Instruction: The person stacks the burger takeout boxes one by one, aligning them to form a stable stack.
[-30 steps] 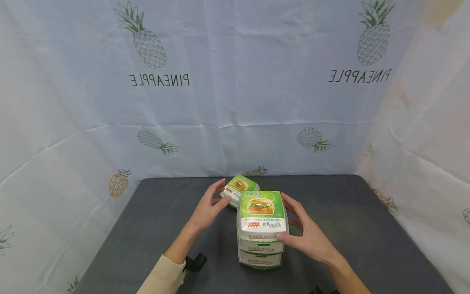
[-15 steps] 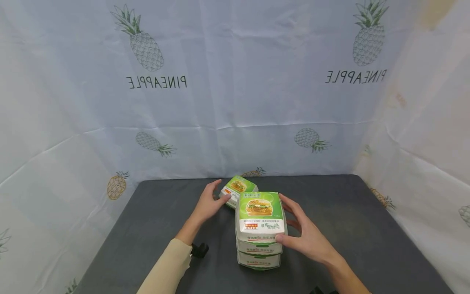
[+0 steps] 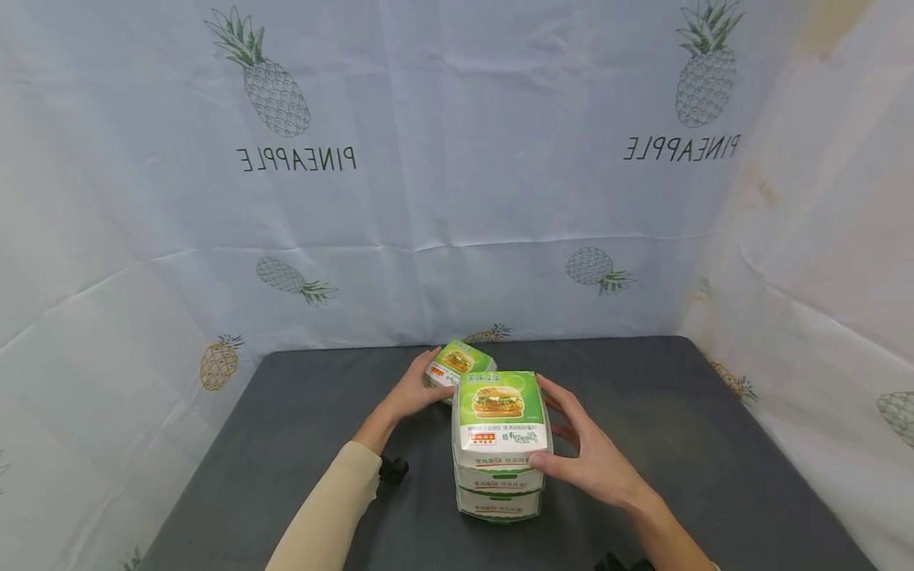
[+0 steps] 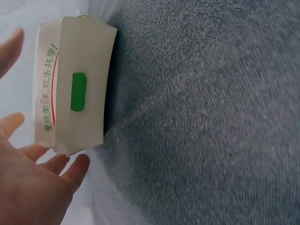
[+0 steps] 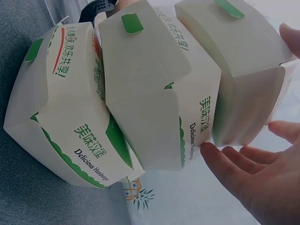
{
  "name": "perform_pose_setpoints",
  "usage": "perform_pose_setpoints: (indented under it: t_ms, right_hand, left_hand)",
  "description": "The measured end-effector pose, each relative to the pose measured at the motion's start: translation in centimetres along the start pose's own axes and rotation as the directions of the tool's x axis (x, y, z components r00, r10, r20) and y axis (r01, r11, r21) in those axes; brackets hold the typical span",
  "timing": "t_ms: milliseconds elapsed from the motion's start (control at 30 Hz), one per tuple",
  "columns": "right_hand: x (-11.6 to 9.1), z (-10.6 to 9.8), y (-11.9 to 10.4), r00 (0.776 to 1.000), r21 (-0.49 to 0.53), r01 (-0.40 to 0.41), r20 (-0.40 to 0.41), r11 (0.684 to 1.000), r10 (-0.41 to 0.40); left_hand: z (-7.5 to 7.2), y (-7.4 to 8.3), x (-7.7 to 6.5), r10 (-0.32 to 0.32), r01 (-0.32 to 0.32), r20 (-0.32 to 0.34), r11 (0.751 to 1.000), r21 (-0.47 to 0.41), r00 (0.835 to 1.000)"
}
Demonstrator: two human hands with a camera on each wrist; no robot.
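Observation:
A stack of three green and white hamburger boxes [image 3: 500,444] stands near the middle of the table. My right hand [image 3: 596,460] rests against the top box's right side, thumb at its front corner, fingers loosely spread. In the right wrist view, the fingers lie beside the top box [image 5: 253,101]. Behind the stack and to its left sits another hamburger box [image 3: 460,361], turned at an angle. My left hand [image 3: 414,388] is spread at that box's left side. The left wrist view has its fingers along one end of the box [image 4: 79,89], with the thumb apart.
The dark grey table [image 3: 314,444] extends to both sides of the stack. A white cloth printed with pineapples [image 3: 428,159] hangs behind and at the sides. Black wrist straps show on both arms.
My left hand has come in closer around the rear box's left side, its thumb moving toward the stack. The right hand stays at the top box. The head view has shifted slightly.

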State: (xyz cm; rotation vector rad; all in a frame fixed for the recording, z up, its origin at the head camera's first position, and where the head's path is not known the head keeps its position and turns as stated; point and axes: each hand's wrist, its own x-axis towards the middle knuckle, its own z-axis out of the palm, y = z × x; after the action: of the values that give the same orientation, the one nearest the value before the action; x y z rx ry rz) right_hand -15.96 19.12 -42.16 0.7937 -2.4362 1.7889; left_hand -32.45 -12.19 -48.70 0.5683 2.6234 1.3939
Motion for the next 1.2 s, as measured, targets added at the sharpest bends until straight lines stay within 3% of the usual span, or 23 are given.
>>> perform_pose_setpoints:
  t_ms: [133,233,367,667,833,1200]
  right_hand:
    - [0.0,0.1,0.1,1.0,0.01,0.002,0.006,1.0,-0.002]
    - [0.1,0.2,0.0,1.0,0.013,-0.004,0.006,1.0,0.004]
    - [0.0,0.2,-0.1,1.0,0.012,-0.015,0.0,1.0,0.015]
    - [0.0,0.1,-0.1,1.0,0.027,-0.003,0.004,1.0,0.003]
    - [0.0,0.1,0.0,1.0,0.03,0.007,0.005,1.0,-0.008]
    - [0.1,0.0,-0.1,1.0,0.02,0.01,0.007,1.0,-0.01]
  left_hand:
    - [0.2,-0.2,0.2,0.012,-0.012,0.041,1.0,-0.009,0.999]
    - [0.5,-0.4,0.3,0.02,-0.02,0.032,1.0,0.002,0.999]
    - [1.0,-0.4,0.3,0.012,-0.012,-0.008,1.0,0.011,1.0]
    - [1.3,0.1,-0.4,-0.066,0.07,-0.118,0.997,0.034,0.991]
    - [0.9,0.4,-1.0,-0.077,0.08,-0.183,0.997,0.013,0.98]
    - [-1.2,2.3,-2.9,-0.016,0.018,-0.263,1.0,0.007,0.965]
